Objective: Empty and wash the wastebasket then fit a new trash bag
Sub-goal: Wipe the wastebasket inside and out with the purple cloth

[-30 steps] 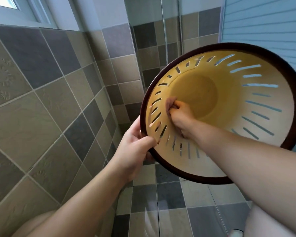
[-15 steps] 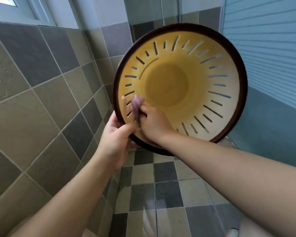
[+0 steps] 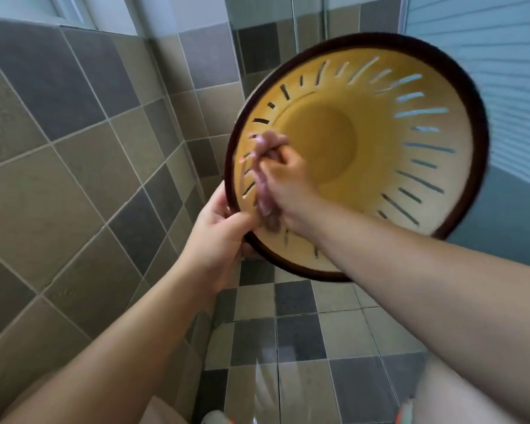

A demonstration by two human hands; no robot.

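Note:
A yellow slotted wastebasket (image 3: 380, 142) with a dark brown rim is held up in the air, its open mouth facing me. My left hand (image 3: 218, 237) grips the rim at its lower left edge. My right hand (image 3: 288, 182) reaches inside the basket and holds a pinkish, soapy cloth (image 3: 265, 191) against the inner left wall. The cloth is blurred by motion. The basket's inside holds no trash.
A tiled wall (image 3: 74, 166) of grey and beige squares runs close on the left. The tiled floor (image 3: 297, 341) lies below. A blue-grey slatted panel (image 3: 502, 71) stands on the right. A glass partition (image 3: 273, 35) is behind the basket.
The basket swung left, then back right and tilted. My right hand with the cloth moved along the inner left wall, from near the bottom out toward the rim.

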